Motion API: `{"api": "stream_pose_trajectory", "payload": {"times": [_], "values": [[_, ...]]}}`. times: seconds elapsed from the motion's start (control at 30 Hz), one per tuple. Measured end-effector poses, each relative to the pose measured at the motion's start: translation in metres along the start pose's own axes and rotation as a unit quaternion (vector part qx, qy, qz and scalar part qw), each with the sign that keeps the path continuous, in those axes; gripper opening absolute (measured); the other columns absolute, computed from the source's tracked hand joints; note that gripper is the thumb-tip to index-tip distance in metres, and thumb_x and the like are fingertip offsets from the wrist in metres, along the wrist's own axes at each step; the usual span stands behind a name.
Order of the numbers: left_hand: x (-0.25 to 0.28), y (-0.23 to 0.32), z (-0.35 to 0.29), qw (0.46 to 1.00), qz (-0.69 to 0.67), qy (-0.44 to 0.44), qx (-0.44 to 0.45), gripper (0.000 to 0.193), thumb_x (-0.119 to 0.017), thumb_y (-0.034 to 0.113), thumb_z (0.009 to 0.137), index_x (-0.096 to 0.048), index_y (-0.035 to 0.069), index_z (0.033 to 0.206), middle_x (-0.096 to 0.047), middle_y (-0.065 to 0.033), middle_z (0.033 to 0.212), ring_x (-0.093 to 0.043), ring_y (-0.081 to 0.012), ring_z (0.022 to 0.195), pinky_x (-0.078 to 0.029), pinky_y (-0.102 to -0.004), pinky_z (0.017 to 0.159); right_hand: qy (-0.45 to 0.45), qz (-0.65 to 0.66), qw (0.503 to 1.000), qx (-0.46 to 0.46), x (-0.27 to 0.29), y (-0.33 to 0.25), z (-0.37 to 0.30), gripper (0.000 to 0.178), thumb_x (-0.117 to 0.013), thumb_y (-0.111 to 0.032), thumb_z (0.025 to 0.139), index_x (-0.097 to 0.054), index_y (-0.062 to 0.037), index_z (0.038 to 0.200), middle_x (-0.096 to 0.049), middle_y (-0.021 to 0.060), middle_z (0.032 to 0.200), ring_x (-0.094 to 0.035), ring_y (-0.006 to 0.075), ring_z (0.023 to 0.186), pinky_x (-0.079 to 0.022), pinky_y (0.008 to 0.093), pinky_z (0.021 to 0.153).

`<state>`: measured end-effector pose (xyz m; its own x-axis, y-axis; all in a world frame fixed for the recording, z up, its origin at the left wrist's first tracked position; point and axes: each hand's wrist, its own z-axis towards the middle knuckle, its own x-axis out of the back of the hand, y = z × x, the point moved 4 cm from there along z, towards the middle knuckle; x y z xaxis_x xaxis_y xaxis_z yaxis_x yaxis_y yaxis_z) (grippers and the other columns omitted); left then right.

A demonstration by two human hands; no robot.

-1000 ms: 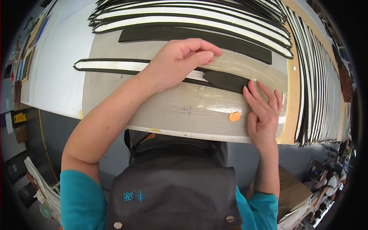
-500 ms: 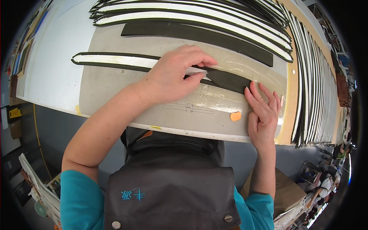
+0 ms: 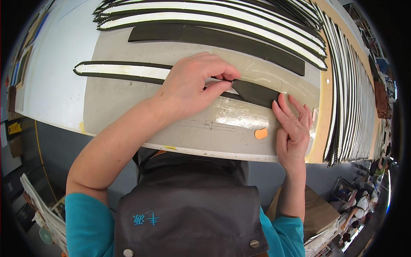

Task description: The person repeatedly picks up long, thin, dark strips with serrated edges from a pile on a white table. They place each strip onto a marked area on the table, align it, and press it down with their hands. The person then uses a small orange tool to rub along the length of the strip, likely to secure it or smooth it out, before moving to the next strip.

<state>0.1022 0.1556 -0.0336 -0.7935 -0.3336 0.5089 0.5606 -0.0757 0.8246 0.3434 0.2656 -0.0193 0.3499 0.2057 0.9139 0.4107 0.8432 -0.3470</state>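
A long black strip [image 3: 128,68] with a white middle band lies across the grey work mat [image 3: 115,111]. Over its right end lies a plain black flap [image 3: 257,92] with a pointed left tip. At that tip my left hand [image 3: 192,83] is closed, thumb and index finger pinching the flap's edge. The palm covers part of the strip, and a little white shows beneath the fingers. My right hand [image 3: 294,120] rests at the strip's right end, fingers spread, with two fingertips touching it and the thumb tucked underneath.
Beyond the strip lies a plain black strip [image 3: 214,43], and behind it a stack of black-and-white strips [image 3: 205,19]. Many more strips [image 3: 351,94] line the right side of the table. A small orange piece [image 3: 261,133] sits near the front edge.
My left thumb and fingers have come closer together at the flap's tip, covering white that showed there before. The right hand stays at the strip's end.
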Motion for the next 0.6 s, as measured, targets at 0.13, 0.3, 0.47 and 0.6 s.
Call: {"api": "stream_pose_trajectory", "payload": {"times": [0.13,0.3,0.47,0.6], "values": [[-0.001,0.004,0.003,0.997,0.060,-0.015,-0.051,0.027,-0.072,-0.002,0.085,-0.077,0.007,0.111,-0.074,-0.0088,0.105,-0.067,-0.0259,0.096,-0.056,-0.0365,0.083,0.009,0.011,1.000,-0.009,0.002,0.002,-0.002,0.060,-0.053,0.010,0.080,-0.077,-0.0126,0.129,-0.071,0.0067,0.140,-0.055,0.0332,0.140,-0.025,0.0538,0.124],[0.000,0.008,0.002,0.997,0.054,-0.035,-0.049,0.035,-0.069,-0.006,0.082,-0.077,0.008,0.114,-0.074,-0.0085,0.106,-0.065,-0.0288,0.099,-0.054,-0.0380,0.087,0.031,0.030,0.999,-0.012,0.001,0.001,0.000,0.055,-0.058,0.009,0.079,-0.079,-0.0155,0.124,-0.072,0.0044,0.138,-0.058,0.0326,0.137,-0.028,0.0538,0.121],[0.000,0.012,0.002,0.997,0.049,-0.044,-0.038,0.041,-0.068,-0.008,0.081,-0.075,0.007,0.118,-0.074,-0.0080,0.110,-0.063,-0.0286,0.102,-0.051,-0.0379,0.093,0.076,0.093,0.992,-0.027,0.001,0.009,-0.004,0.048,-0.061,0.011,0.079,-0.080,-0.0099,0.119,-0.073,0.0073,0.134,-0.059,0.0365,0.131,-0.046,0.0455,0.109],[0.000,0.016,0.003,0.996,0.060,-0.052,-0.037,0.039,-0.069,-0.007,0.082,-0.075,0.007,0.118,-0.074,-0.0080,0.112,-0.063,-0.0287,0.103,-0.051,-0.0382,0.093,0.115,0.125,0.984,-0.047,0.005,0.014,-0.008,0.041,-0.064,0.011,0.082,-0.080,-0.0064,0.116,-0.074,0.0093,0.132,-0.059,0.0373,0.130,-0.052,0.0409,0.103]]}}
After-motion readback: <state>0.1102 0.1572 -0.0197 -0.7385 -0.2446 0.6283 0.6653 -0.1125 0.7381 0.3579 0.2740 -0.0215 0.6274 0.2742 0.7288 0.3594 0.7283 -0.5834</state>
